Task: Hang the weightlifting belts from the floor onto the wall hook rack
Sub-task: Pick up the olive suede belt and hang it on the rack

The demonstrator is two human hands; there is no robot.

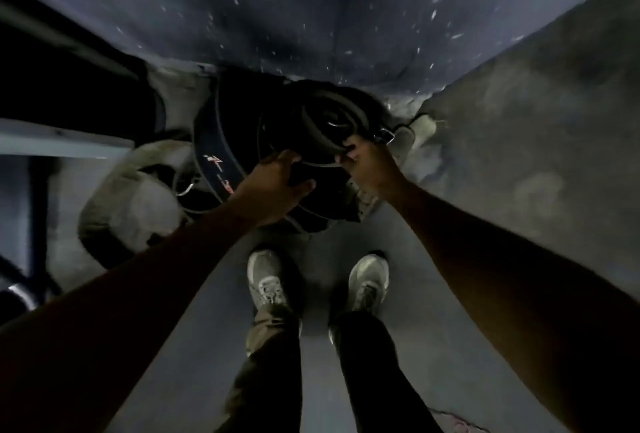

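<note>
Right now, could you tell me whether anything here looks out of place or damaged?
Yes: the dark coiled weightlifting belts lie in a tangled heap on the grey floor, where both hands, left and right, grip them. The speckled wall's base looks chipped and crumbled.

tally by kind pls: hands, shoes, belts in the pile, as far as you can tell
Hands: 2, left hand and right hand, both gripping the belt pile.
Shoes: 2, left shoe and right shoe.
Belts: at least 2 distinguishable, navy belt and coiled black belt; the rest too dark to count.
Total: 6 countable.
</note>
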